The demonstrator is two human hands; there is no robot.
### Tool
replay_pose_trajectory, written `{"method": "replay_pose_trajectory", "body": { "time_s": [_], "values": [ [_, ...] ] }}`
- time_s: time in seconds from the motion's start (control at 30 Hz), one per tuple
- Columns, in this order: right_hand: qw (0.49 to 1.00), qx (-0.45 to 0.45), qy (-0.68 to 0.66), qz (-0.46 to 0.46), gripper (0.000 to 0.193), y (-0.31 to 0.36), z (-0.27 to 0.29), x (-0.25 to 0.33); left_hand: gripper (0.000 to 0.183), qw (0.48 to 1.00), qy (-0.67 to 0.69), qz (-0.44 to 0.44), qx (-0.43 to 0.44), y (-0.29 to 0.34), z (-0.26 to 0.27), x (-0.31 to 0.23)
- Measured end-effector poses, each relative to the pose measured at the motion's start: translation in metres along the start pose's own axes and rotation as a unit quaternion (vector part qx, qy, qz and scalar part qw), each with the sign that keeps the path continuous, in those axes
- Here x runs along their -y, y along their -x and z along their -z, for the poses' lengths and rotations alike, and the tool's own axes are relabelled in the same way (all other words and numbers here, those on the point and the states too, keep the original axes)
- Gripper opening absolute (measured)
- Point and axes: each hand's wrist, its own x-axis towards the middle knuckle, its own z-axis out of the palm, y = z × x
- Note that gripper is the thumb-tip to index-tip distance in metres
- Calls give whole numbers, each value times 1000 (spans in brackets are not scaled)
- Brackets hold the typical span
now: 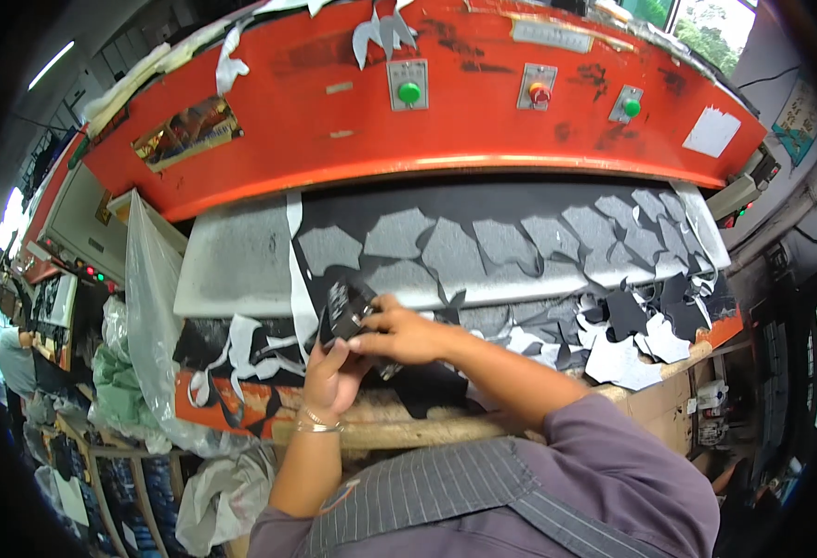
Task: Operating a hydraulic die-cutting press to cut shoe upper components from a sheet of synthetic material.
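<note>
Both my hands meet at the front edge of the white cutting board, around a dark, block-like cutting die with pale markings on its side. My left hand, a bracelet at its wrist, grips it from below with the thumb up. From the right, my right hand closes its fingers on its near side. Part of the die is hidden by my fingers. Beyond it lies a black sheet with a row of shapes cut through, the pale board showing in the gaps.
Across the back runs a red press beam with green buttons and a red knob. Black and white cut pieces pile up at the right front. White scrap strips lie at the left front, beside hanging clear plastic.
</note>
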Motion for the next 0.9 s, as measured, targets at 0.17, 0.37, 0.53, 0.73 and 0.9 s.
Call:
{"method": "replay_pose_trajectory", "body": {
  "time_s": [0.17, 0.37, 0.53, 0.73, 0.9],
  "values": [
    [984, -147, 100, -4, 47, 52, 63, -23, 15, 966, -172, -114, -155, -18, -32, 43],
    [864, -262, 412, -124, 39, 110, 177, -88, 25, 692, -592, -406, 83, 13, -109, 41],
    [842, -325, 429, 40, 48, 147, 178, -81, 22, 677, -599, -420, 89, 20, -146, 75],
    [976, 22, -216, 20, 40, 182, 130, -72, 18, 704, -606, -346, 133, -3, -171, 109],
    [992, 60, -98, -49, 31, 260, 181, -76, 49, 652, -722, -151, -175, -6, -90, 107]
  ]
}}
